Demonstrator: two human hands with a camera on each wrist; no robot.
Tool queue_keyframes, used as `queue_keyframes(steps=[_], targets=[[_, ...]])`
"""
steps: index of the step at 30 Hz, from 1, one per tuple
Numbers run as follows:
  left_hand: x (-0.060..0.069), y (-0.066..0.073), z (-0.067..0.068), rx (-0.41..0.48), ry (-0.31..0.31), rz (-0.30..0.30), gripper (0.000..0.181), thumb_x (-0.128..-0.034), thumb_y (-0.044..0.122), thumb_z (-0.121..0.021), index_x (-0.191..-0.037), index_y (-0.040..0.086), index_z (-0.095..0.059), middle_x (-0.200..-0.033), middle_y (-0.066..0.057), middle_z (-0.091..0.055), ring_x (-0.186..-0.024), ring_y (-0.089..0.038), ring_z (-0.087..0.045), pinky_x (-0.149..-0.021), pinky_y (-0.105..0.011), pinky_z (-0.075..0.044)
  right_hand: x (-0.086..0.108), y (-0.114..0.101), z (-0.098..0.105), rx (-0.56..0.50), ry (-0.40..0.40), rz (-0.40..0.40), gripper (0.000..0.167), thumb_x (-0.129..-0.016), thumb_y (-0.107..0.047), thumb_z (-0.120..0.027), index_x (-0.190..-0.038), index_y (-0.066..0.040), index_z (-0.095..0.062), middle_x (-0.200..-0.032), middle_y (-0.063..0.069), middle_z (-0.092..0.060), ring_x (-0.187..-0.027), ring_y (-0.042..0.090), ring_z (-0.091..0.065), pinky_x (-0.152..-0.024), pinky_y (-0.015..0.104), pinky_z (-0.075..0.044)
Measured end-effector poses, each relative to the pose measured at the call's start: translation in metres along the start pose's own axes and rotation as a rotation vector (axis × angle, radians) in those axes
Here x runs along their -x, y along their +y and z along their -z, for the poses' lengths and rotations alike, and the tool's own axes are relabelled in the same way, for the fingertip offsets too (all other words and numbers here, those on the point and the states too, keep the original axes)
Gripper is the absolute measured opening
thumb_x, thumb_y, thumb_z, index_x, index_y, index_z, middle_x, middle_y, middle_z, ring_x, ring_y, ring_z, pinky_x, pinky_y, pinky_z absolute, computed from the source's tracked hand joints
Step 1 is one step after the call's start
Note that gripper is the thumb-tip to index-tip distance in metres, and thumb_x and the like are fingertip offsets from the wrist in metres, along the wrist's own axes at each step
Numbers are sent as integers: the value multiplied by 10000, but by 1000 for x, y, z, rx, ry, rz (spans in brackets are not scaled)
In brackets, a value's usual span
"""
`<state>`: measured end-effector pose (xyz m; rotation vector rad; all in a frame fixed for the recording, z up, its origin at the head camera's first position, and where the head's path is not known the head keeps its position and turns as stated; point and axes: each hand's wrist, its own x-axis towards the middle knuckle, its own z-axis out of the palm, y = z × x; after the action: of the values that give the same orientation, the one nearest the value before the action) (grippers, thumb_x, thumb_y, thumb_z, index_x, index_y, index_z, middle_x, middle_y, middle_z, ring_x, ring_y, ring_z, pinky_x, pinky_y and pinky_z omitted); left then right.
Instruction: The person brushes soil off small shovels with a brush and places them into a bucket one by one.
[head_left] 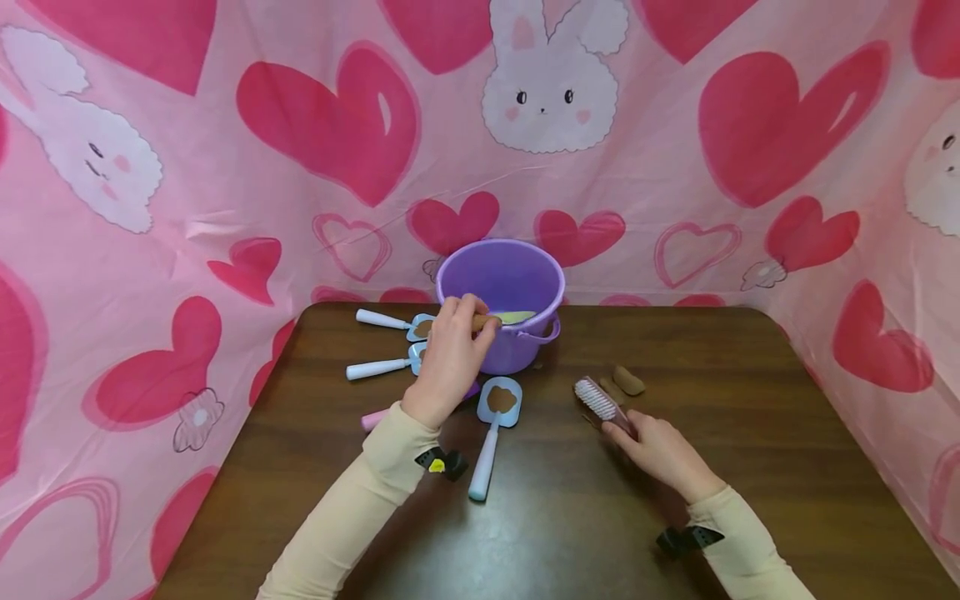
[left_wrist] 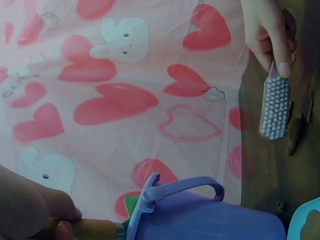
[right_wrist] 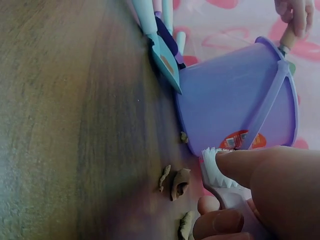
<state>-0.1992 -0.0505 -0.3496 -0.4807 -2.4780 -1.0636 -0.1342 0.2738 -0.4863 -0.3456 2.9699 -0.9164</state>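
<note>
My left hand (head_left: 450, 350) grips the wooden handle (left_wrist: 95, 229) of a small tool with a green blade (head_left: 517, 317), at the rim of the purple bucket (head_left: 506, 350). Part of that blade is hidden inside the bucket in the left wrist view. My right hand (head_left: 663, 450) holds a scrubbing brush (head_left: 597, 400) by its handle, white bristles turned up and the thumb near them. Just beyond the brush lie brown clay-like lumps (head_left: 628, 381); the right wrist view shows smaller crumbs (right_wrist: 164, 177) between brush and bucket.
A light-blue trowel (head_left: 483, 458) with a brown patch on its blade lies before the bucket. Two similar trowels (head_left: 375, 368) lie to the left, and a pink handle (head_left: 373, 419) pokes out beneath my left arm. A pink heart-and-rabbit cloth (head_left: 637, 183) hangs behind the brown table (head_left: 555, 533).
</note>
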Motion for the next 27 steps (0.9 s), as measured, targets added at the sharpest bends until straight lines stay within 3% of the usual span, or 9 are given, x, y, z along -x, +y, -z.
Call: queue_keyframes(steps=[2, 8, 13, 18, 25, 27], targets=[[-2, -1, -2, 10, 30, -12, 155, -966, 117, -702, -1048, 22, -611, -955, -156, -591, -843, -320, -619, -731, -446, -522, 1, 1, -2, 9, 7, 19, 449, -1026, -501, -602, -842, -92, -595, -673, -23, -499, -586, 150, -458, -528, 347, -360], [-6, -3, -4, 60, 100, -44, 171, -954, 78, -699, -1078, 18, -597, -941, -135, -590, -854, -283, -619, -740, -423, -527, 3, -12, 4, 1, -39, -42, 403, -1023, -460, -628, -858, -93, -604, -697, -4, -511, -614, 161, -476, -558, 341, -386], [-9, -4, -7, 92, 143, -59, 268, -955, 50, -723, -1191, -8, -612, -928, -124, -624, -849, -271, -633, -771, -411, -535, 0, 16, -15, 37, 44, 53, 409, -1028, -491, -606, -797, -156, -558, -669, -50, -478, -575, 114, -430, -514, 325, -335], [-15, -5, -10, 83, 166, -54, 333, -957, 71, -749, -1235, 3, -580, -922, -116, -669, -804, -256, -676, -737, -404, -551, -4, 36, -26, 34, 29, 43, 392, -1029, -463, -619, -779, -175, -530, -661, -48, -456, -562, 116, -423, -505, 322, -321], [-20, -8, -16, 58, 153, -54, 291, -974, 115, -736, -1246, 34, -670, -1021, -154, -665, -882, -299, -662, -781, -452, -536, 6, -21, 3, 40, -81, -59, 356, -1033, -361, -638, -785, -131, -529, -678, -20, -451, -605, 138, -447, -568, 321, -372], [-20, -11, -18, 12, 137, -47, 281, -975, 128, -737, -1240, 41, -700, -1055, -155, -674, -923, -317, -675, -809, -477, -536, 6, -21, 3, 30, -68, -33, 375, -1040, -402, -620, -788, -139, -529, -679, -28, -449, -603, 130, -444, -564, 316, -367]])
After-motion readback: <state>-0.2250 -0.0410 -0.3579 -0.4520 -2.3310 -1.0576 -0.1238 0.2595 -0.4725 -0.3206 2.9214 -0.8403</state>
